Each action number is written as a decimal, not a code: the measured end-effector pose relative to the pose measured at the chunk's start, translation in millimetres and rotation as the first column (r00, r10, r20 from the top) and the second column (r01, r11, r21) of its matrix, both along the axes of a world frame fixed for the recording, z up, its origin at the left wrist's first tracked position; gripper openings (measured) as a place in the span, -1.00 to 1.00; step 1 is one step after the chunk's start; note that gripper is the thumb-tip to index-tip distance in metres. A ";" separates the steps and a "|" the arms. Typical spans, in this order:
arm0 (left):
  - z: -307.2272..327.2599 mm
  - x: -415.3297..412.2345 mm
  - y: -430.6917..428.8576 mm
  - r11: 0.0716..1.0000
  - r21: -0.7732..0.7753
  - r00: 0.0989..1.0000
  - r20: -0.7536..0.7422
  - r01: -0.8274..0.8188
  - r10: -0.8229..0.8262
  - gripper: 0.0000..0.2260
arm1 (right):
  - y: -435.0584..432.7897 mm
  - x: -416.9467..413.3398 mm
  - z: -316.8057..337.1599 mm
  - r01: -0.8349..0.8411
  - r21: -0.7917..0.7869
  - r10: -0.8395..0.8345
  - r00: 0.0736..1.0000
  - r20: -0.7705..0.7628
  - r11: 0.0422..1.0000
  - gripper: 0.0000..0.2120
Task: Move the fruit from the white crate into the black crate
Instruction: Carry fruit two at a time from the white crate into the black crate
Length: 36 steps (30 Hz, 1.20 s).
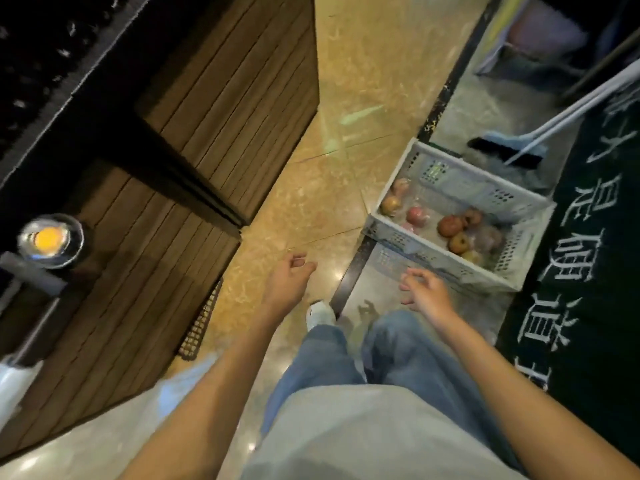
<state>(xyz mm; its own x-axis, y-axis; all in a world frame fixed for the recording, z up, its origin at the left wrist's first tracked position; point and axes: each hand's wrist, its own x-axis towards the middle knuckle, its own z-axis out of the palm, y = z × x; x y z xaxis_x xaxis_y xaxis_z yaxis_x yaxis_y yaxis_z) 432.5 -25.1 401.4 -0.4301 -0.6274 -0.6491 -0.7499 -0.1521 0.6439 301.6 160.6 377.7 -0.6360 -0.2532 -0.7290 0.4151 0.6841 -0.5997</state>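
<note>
A white perforated crate (433, 261) stands on the floor ahead and to the right, holding several reddish and yellowish fruits (452, 226), some in clear wrap. My right hand (424, 289) hovers just short of the crate's near wall, fingers loosely curled and holding nothing. My left hand (291, 278) hangs over the marble floor to the left of the crate, also loosely curled and holding nothing. A dark mesh edge (202, 323) shows at the foot of the wooden counter; I cannot tell whether it is the black crate.
A wooden slatted counter (194, 140) fills the left, with a glass bowl holding something orange (51, 240) on it. A dark green mat with white characters (585, 271) lies right of the crate. A broom (519, 147) rests behind it. My legs and a shoe (320, 315) are below.
</note>
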 end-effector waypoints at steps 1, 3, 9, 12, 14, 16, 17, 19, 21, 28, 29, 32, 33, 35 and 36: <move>1.5 -18.2 -8.3 0.999 -0.003 0.999 -0.001 0.040 -0.040 -0.69 | 4.0 -4.1 -0.5 0.054 0.008 -0.054 0.999 0.004 0.999 -0.73; 1.5 -54.3 -19.0 0.990 -0.012 0.990 0.003 0.139 -0.139 -0.69 | 14.5 -12.0 -4.7 0.173 0.027 -0.174 0.985 0.007 0.984 -0.73; -9.1 -157.7 -13.8 0.927 0.015 0.927 0.006 0.375 -0.375 -0.70 | 30.4 -56.3 -17.0 0.406 0.064 -0.409 0.912 0.038 0.912 -0.77; -18.5 -209.2 -3.9 0.882 0.003 0.882 0.016 0.471 -0.471 -0.69 | 31.3 -101.3 -25.9 0.456 0.076 -0.461 0.886 0.058 0.887 -0.84; -27.1 -243.9 3.3 0.861 0.000 0.861 0.012 0.509 -0.509 -0.72 | 32.4 -135.3 -34.8 0.473 0.090 -0.478 0.876 0.057 0.877 -0.87; -42.6 -279.0 8.3 0.837 -0.006 0.837 0.022 0.548 -0.547 -0.73 | 33.6 -170.1 -48.6 0.475 0.104 -0.482 0.874 0.060 0.874 -0.84; -52.3 -297.4 10.0 0.817 -0.010 0.817 0.031 0.577 -0.576 -0.72 | 34.5 -187.9 -57.0 0.474 0.114 -0.482 0.874 0.058 0.873 -0.81; -75.2 -332.9 11.9 0.772 -0.019 0.772 0.043 0.635 -0.634 -0.69 | 37.5 -221.3 -79.7 0.471 0.143 -0.482 0.875 0.054 0.871 -0.76; -102.8 -367.2 13.1 0.716 -0.019 0.716 0.056 0.697 -0.696 -0.66 | 41.4 -250.7 -109.1 0.471 0.179 -0.486 0.873 0.048 0.864 -0.72; -256.8 -481.6 13.1 0.517 -0.033 0.518 0.056 0.855 -0.854 -0.61 | 52.3 -327.8 -258.5 0.469 0.281 -0.510 0.855 0.092 0.837 -0.59; -283.9 -495.4 14.9 0.491 -0.027 0.492 0.057 0.871 -0.869 -0.63 | 53.8 -333.4 -284.2 0.485 0.303 -0.531 0.843 0.087 0.820 -0.58; -370.7 -535.0 28.5 0.365 -0.069 0.369 0.052 0.928 -0.928 -0.61 | 58.0 -345.9 -367.5 0.606 0.306 -0.655 0.751 0.084 0.735 -0.65; -398.1 -546.4 35.0 0.313 -0.089 0.318 0.057 0.946 -0.946 -0.59 | 58.7 -347.6 -395.3 0.619 0.313 -0.675 0.729 0.109 0.720 -0.69; -445.5 -564.7 52.4 0.215 -0.077 0.220 0.061 0.974 -0.974 -0.57 | 58.3 -347.6 -448.3 0.561 0.347 -0.636 0.755 0.157 0.752 -0.74; -468.4 -572.7 62.6 0.169 -0.068 0.173 0.062 0.983 -0.983 -0.56 | 57.8 -347.1 -473.3 0.531 0.349 -0.614 0.766 0.192 0.772 -0.83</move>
<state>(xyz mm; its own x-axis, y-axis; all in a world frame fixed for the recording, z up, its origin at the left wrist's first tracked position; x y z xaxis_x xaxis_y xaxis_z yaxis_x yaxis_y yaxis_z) -140.3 37.6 -67.0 -0.7282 0.2692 -0.6303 -0.2431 0.7585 0.6047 -45.5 218.4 -95.6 -0.3570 0.3155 -0.8792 0.8988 0.3724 -0.2313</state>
